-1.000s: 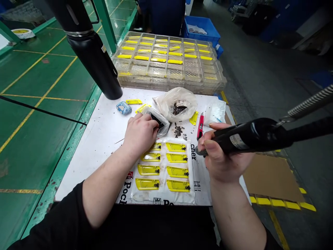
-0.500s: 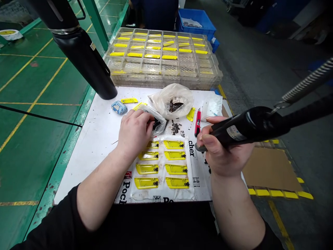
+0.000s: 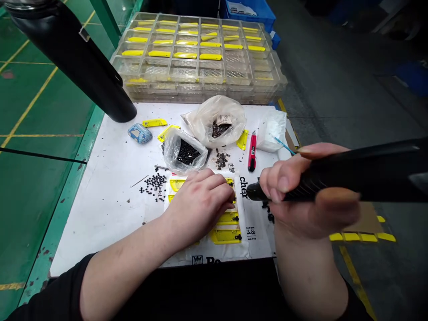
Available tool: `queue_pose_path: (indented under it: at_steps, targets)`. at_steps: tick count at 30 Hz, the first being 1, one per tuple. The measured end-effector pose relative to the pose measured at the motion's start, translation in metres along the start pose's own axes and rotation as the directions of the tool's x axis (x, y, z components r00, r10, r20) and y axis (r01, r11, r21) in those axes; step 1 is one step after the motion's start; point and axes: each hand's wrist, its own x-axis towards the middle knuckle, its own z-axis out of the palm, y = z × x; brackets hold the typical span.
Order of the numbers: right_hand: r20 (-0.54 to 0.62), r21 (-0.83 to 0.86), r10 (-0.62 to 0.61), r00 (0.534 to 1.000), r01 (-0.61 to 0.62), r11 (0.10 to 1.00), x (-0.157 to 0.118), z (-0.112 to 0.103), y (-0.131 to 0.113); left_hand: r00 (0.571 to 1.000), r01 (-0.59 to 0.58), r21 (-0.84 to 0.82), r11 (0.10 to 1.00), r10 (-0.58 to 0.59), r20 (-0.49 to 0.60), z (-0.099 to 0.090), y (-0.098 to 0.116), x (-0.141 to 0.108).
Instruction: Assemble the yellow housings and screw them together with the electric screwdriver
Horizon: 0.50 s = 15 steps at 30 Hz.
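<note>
Black electric screwdriver (image 3: 368, 167) lies almost flat across the view, its long side running from right to left, with its thin tip pointing left and a little down. The right hand (image 3: 307, 209) is closed around it, with the fingers wrapped over the fat black body. The tip is near the fingers of the left hand (image 3: 200, 203), over a white sheet (image 3: 241, 209). I can't tell if the tip touches anything. The left hand lies on the rows of yellow plastic parts (image 3: 225, 236) and hides most of them. Its fingers are close together and bent down, and I can't tell if they pinch something small. On the white bench (image 3: 100, 223), a clear bag of small black screws (image 3: 185, 154) sits just past the left hand, with a bigger clear bag (image 3: 214, 120) just behind it. Loose black screws (image 3: 154, 185) lie left of the hand. A red box cutter (image 3: 252, 151) lies beside the bags. Past the bench sits a clear tray (image 3: 200, 58) with yellow strips in its boxes.
</note>
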Motion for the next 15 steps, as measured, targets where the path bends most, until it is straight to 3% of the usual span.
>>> queue_pose_path:
  at_steps: [4,8,15]
  targets:
    - [0.094,0.09,-0.008,0.996,-0.001,0.996,0.004,-0.004,-0.01,0.999,0.023,-0.015,1.0,-0.022,0.036,0.006,-0.005,0.001]
    - [0.219,0.052,0.028,0.975,-0.04,0.998,0.005,-0.012,-0.014,0.998,0.028,-0.066,0.997,-0.024,0.054,0.008,-0.007,0.002]
    - [0.274,0.043,-0.004,0.962,-0.008,0.999,0.003,-0.017,-0.009,1.0,-0.005,-0.123,0.992,0.008,0.025,0.007,-0.005,0.003]
